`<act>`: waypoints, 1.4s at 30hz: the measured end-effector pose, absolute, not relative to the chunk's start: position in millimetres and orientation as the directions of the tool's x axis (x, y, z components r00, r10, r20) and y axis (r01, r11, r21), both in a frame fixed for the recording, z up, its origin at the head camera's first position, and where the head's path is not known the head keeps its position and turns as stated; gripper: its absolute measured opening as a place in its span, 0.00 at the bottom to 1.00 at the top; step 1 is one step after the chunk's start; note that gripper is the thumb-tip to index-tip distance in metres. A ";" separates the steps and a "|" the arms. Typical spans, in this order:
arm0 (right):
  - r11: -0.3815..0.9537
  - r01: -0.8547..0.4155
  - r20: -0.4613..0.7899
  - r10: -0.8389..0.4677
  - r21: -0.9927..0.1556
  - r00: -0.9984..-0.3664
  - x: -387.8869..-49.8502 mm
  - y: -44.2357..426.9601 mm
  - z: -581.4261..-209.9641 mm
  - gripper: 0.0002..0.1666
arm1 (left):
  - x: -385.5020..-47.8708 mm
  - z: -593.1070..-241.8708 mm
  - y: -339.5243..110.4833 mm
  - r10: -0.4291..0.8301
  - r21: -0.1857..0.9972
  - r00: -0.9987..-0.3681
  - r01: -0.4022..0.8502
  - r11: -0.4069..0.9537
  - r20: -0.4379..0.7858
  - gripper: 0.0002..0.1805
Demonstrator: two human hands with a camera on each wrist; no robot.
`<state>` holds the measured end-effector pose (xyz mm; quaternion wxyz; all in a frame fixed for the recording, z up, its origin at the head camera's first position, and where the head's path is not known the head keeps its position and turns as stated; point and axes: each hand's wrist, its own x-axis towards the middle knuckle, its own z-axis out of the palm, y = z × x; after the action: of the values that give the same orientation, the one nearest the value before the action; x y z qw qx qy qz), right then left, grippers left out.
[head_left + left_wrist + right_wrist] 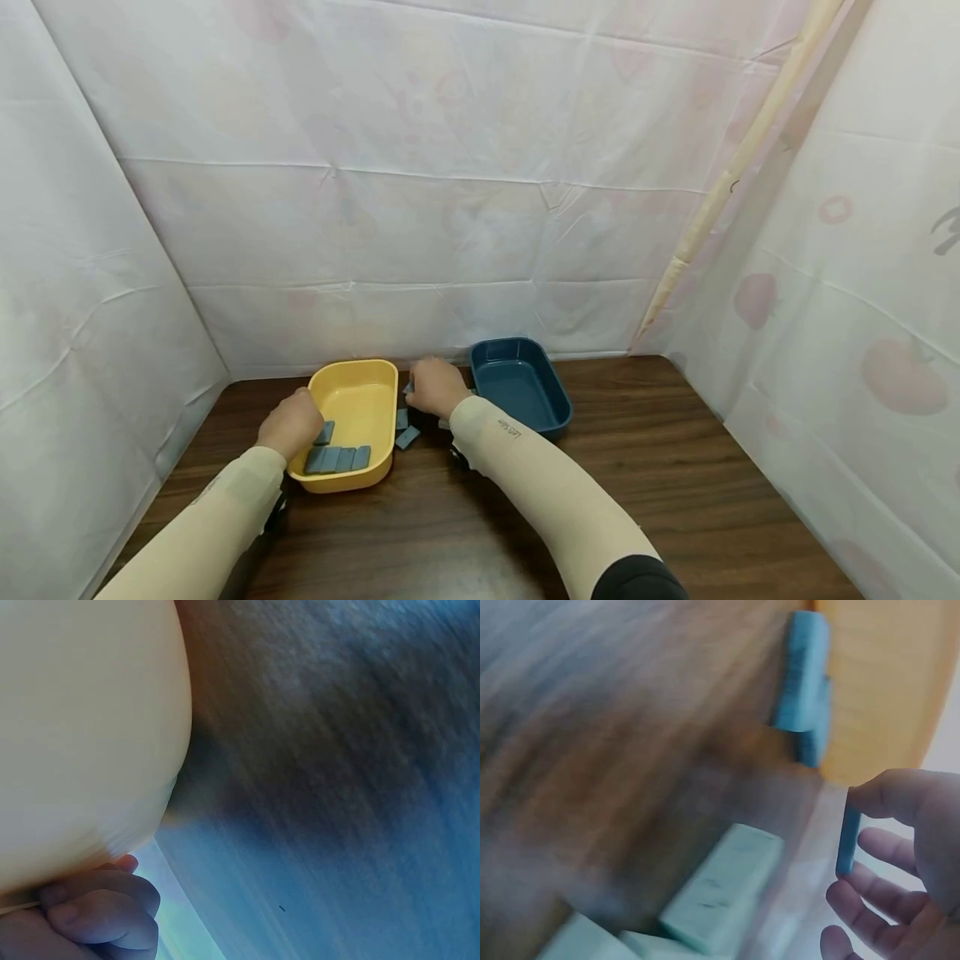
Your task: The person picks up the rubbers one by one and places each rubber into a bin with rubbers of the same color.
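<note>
My left hand (291, 423) grips the left rim of a yellow tray (358, 410). Several blue-grey rectangular tiles (337, 460) lie inside, most in a row along its near end. In the left wrist view, curled fingers (109, 915) show beside a large pale surface. Between the two trays, my right hand (438, 387) is over the tabletop. A thin blue tile (847, 832) is pinched between its thumb and fingertips in the right wrist view. Loose tiles (407, 437) lie near the yellow tray's right side, and pale greenish ones (724, 889) are below the hand.
A dark blue tray (525, 392) stands to the right of my right hand, with no tiles visible inside. The brown wooden table (645, 475) is bounded by white sheets (450, 233) at the back and sides. A pale pole (720, 200) slants at the back right.
</note>
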<state>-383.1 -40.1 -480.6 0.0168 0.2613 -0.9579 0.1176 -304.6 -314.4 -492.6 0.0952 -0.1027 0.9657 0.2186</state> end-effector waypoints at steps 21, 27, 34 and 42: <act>0.716 -0.694 0.242 -0.661 -0.078 -0.710 -344.4 -88.1 -447.6 0.05 | -305.3 -490.1 -316.8 -0.173 0.412 -0.950 -0.272 0.870 -0.261 0.30; 0.664 -0.748 0.158 -0.736 -0.025 -0.659 -334.8 -110.2 -460.6 0.06 | -303.7 -489.9 -315.0 -0.165 0.422 -0.949 -0.270 0.866 -0.269 0.27; 0.681 -0.732 0.052 -0.731 -0.013 -0.681 -330.6 -122.8 -481.8 0.18 | -303.4 -490.1 -311.7 -0.155 0.430 -0.952 -0.259 0.865 -0.262 0.25; 0.680 -0.733 0.013 -0.733 0.009 -0.680 -327.8 -136.7 -490.3 0.21 | -304.4 -490.7 -314.9 -0.162 0.436 -0.958 -0.253 0.864 -0.235 0.23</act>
<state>-327.8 -136.7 -490.3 0.0079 0.3999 -0.9165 -0.0017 -304.4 -314.9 -490.7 0.0958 -0.1080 0.9606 0.2375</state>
